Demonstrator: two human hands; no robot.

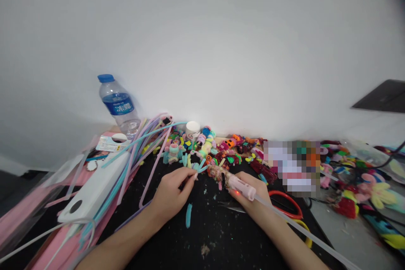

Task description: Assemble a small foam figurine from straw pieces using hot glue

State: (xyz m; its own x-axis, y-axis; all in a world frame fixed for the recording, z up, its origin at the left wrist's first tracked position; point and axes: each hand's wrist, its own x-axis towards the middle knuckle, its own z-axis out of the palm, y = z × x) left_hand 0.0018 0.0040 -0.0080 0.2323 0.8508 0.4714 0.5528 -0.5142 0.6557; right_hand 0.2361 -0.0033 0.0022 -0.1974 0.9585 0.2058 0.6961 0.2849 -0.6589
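My left hand (177, 187) pinches a small light-blue piece of pipe cleaner (199, 167) between thumb and fingertips, over the black work surface. My right hand (253, 190) is wrapped round a pink glue gun (238, 186); a red light glows on it and a long clear glue stick (294, 223) runs out of its back. The nozzle end, crusted with glue and fuzz, points toward the blue piece. Whether the two touch I cannot tell. One short blue pipe cleaner strip (189, 216) lies on the black surface below my left hand.
Scissors with red and yellow handles (286, 204) lie under my right wrist. Colourful pipe-cleaner figures (174, 152) crowd the back, beside a white paper cup (193, 130). Long pipe cleaners (139, 147), a white board (98, 190) and a water bottle (118, 103) occupy the left.
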